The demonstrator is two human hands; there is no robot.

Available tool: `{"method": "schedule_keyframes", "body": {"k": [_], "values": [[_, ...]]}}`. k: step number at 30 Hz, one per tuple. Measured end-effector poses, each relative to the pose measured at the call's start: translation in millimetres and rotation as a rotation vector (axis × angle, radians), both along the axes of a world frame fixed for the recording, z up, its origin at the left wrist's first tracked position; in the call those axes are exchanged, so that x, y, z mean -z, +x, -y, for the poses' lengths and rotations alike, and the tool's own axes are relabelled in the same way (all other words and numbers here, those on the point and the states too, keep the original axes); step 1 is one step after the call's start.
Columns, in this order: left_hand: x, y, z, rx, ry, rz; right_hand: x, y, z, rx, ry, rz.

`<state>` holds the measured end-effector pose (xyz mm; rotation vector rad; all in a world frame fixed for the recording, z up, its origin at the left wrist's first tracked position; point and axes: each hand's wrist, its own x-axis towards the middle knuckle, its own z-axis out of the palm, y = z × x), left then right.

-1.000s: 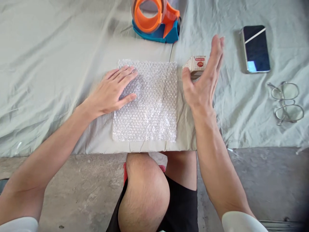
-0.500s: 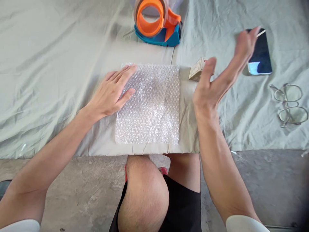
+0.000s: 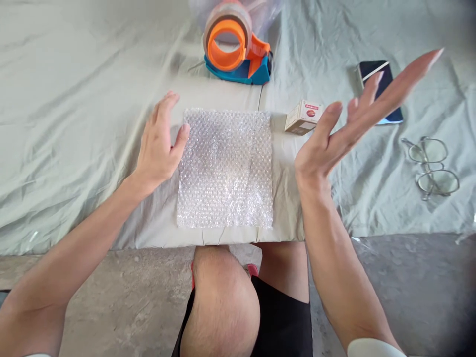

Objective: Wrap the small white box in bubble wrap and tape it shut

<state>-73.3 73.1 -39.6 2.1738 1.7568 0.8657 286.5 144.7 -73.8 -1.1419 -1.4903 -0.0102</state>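
A square sheet of clear bubble wrap (image 3: pixel 226 168) lies flat near the table's front edge. My left hand (image 3: pixel 158 141) is at its left side, fingers apart and holding nothing; the thumb tip overlaps the sheet's upper left edge, and I cannot tell whether it touches. Off to the right, my right hand (image 3: pixel 334 131) is raised and empty, its fingers stretched out. Just left of its thumb stands a small white and brown box (image 3: pixel 299 118) with a red mark on it. Part of that hand covers a dark phone (image 3: pixel 394 99).
An orange and blue tape dispenser (image 3: pixel 238 57) stands at the back, with clear plastic (image 3: pixel 269 12) behind it. Glasses (image 3: pixel 433 166) rest at the right on the grey-green tablecloth (image 3: pixel 74 99). My legs (image 3: pixel 223 302) are below the table's front edge.
My left hand has drawn back leftward off the bubble wrap. My right hand has turned, with its fingers now spread and pointing further right. The view has shifted slightly, uncovering more of the box.
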Motion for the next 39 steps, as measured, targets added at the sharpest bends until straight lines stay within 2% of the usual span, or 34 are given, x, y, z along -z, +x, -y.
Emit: {"method": "schedule_keyframes", "body": {"k": [4,7,11,13,15,17,19,21,23,26,29,34,36,39], "values": [[6.6,-2.9,-2.5,-0.03,-0.021,0.106,-5.3,-2.6,7.7,0.006,-0.339,0.138],[3.5,1.2,-2.8,0.04,0.004,0.001,-15.9,-8.7,20.0,0.035,-0.406,0.235],[-2.9,7.9,-0.9,0.188,0.029,-0.18,-17.7,-4.1,22.3,-0.106,-0.533,0.274],[-3.8,9.2,0.4,0.242,-0.013,-0.213,-17.4,5.4,19.0,-0.133,-0.557,0.271],[-3.4,9.2,1.4,0.26,-0.044,-0.231,-22.1,16.5,17.1,-0.087,-0.584,0.33],[-2.9,8.8,1.8,0.26,-0.054,-0.246,-33.2,24.2,20.3,-0.013,-0.63,0.404],[-3.2,8.4,1.8,0.269,-0.062,-0.26,-48.4,22.9,30.3,0.001,-0.647,0.436],[-4.3,8.4,1.6,0.286,-0.077,-0.271,-62.5,10.4,45.8,-0.09,-0.594,0.417],[-5.4,8.4,1.5,0.3,-0.088,-0.276,-70.5,-11.2,62.2,-0.273,-0.543,0.382],[-6.0,8.8,1.7,0.316,-0.089,-0.274,-67.0,-47.0,77.8,-0.549,-0.53,0.339],[-5.2,9.7,2.1,0.317,-0.09,-0.267,-52.9,-69.0,78.2,-0.673,-0.519,0.331],[-5.0,12.1,4.1,0.287,-0.066,-0.265,-38.7,-75.2,71.1,-0.7,-0.502,0.318],[-7.1,12.8,6.7,0.191,-0.029,-0.229,-37.1,-75.8,72.8,-0.682,-0.511,0.302],[-11.0,13.8,12.7,-0.029,0.02,-0.166,-34.8,-78.7,78.4,-0.625,-0.535,0.285]]}}
